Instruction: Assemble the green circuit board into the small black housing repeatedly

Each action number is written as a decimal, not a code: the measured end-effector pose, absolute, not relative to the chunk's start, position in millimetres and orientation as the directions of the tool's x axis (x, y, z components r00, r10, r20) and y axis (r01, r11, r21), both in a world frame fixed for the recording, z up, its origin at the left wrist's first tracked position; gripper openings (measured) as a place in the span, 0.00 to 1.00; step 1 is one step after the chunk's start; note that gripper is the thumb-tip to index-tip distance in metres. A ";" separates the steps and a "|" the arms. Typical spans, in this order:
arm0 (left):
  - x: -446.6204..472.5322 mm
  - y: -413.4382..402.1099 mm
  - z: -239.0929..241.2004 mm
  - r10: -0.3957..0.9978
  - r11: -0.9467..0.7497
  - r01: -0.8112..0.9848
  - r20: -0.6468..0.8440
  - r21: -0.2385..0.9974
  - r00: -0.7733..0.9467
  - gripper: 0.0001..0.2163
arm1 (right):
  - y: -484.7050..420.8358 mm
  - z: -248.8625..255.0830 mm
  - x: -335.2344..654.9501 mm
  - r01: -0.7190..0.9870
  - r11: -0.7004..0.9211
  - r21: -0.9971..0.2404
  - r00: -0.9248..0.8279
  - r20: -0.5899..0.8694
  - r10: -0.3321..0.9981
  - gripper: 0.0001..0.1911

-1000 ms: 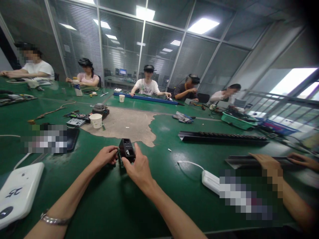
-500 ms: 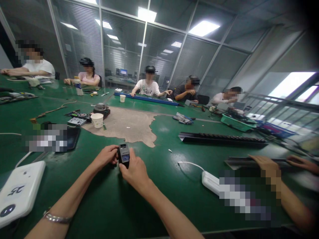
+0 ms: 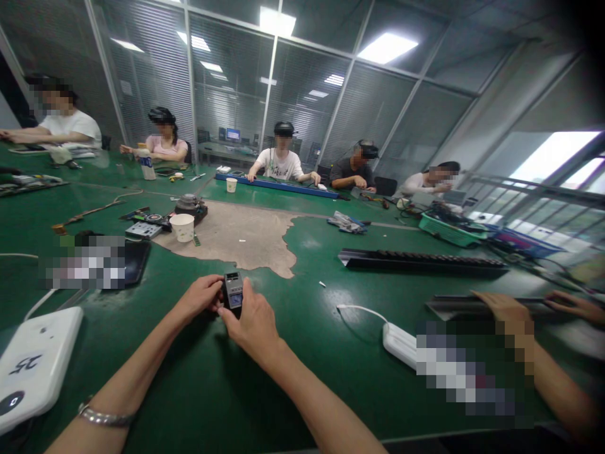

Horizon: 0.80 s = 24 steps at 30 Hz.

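Left hand and right hand both close on the one small black device, held low over the green table. The device shows a narrower face than a second ago. Bare mat runs from wrists to near edge. Beyond stand two paper cups, one near, one far.

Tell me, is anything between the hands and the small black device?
Nothing visible is. The left hand and the right hand both touch the device, gripping it from either side.
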<state>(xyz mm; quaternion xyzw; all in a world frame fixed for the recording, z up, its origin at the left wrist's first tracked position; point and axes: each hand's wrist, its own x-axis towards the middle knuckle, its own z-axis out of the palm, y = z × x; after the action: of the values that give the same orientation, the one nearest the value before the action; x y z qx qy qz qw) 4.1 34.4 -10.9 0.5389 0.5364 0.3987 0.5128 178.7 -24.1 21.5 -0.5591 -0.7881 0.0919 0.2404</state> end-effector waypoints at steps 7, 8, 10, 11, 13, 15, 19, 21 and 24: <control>3.0 35.8 -13.1 0.985 0.121 0.139 -0.136 0.983 0.107 0.18 | -20.4 38.2 182.2 0.818 0.317 -0.481 -0.190 0.295 0.937 0.39; 3.0 36.0 -13.1 0.984 0.126 0.143 -0.142 0.982 0.106 0.18 | -19.4 42.4 185.0 0.798 0.327 -0.506 -0.181 0.315 0.932 0.38; 3.8 35.8 -11.7 0.983 0.142 0.146 -0.157 0.979 0.099 0.18 | -16.4 50.0 193.9 0.754 0.361 -0.549 -0.178 0.358 0.916 0.37; 4.5 35.3 -10.6 0.982 0.150 0.144 -0.165 0.978 0.095 0.18 | -14.1 52.7 200.2 0.733 0.380 -0.564 -0.180 0.377 0.908 0.37; 5.9 34.2 -8.2 0.980 0.164 0.143 -0.177 0.976 0.088 0.19 | -8.1 54.5 215.8 0.705 0.405 -0.582 -0.182 0.404 0.897 0.37; 6.8 33.5 -6.8 0.980 0.167 0.157 -0.182 0.973 0.084 0.20 | -1.6 51.0 233.8 0.703 0.399 -0.589 -0.161 0.415 0.896 0.37; 6.2 34.1 -8.1 0.981 0.161 0.198 -0.180 0.967 0.079 0.20 | 6.5 32.8 266.1 0.728 0.312 -0.610 -0.097 0.359 0.928 0.36; 5.5 34.4 -9.2 0.981 0.155 0.213 -0.177 0.965 0.085 0.21 | 6.9 22.2 276.8 0.731 0.298 -0.614 -0.093 0.342 0.935 0.37; 5.1 34.3 -9.8 0.980 0.150 0.218 -0.174 0.964 0.097 0.21 | 6.3 9.3 286.2 0.736 0.284 -0.615 -0.077 0.340 0.937 0.38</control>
<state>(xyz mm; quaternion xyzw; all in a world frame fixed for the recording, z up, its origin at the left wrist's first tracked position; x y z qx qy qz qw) 5.1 34.3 -9.8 0.5354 0.5594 0.3721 0.5118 286.2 6.3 9.3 -0.5811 -0.7197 0.1431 0.3520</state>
